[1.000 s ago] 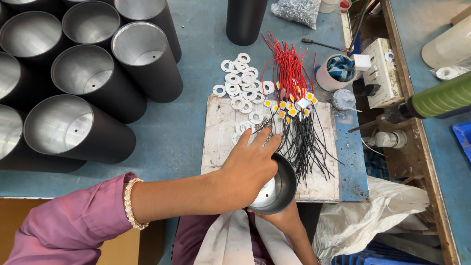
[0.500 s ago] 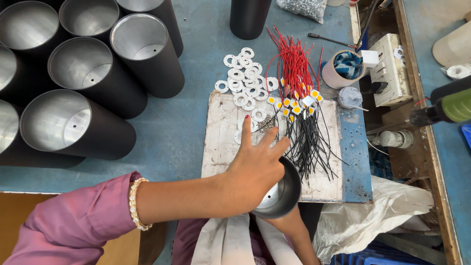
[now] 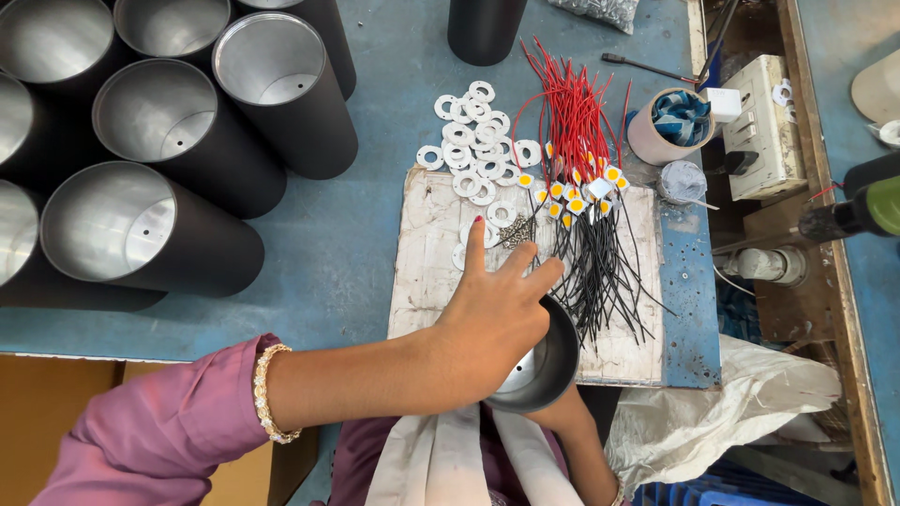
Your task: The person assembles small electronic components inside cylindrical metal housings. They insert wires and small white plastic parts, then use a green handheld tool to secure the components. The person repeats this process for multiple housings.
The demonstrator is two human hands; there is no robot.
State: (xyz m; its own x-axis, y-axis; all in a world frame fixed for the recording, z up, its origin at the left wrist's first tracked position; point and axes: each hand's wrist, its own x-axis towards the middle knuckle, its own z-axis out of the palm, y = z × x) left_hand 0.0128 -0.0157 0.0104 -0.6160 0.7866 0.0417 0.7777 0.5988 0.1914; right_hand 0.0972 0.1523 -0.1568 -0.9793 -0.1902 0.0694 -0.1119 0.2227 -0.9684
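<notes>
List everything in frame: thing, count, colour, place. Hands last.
Large cylinders: about seven in view, black outside, silver inside, on their sides at left.
Upright cylinder: one, black, top centre.
Small cylinder: one, black, silver inside, at the table's front edge.
White rings: a loose pile, above the board.
Board: one, worn white, table centre.
Wires: a bundle, red above, black below, yellow chips midway.
Cup: one, pinkish, right of wires.
Socket box: one, cream, right.
Table: blue.
Left hand: over the small cylinder, fingers spread.
Right hand: hidden; its forearm runs beneath the small cylinder.
</notes>
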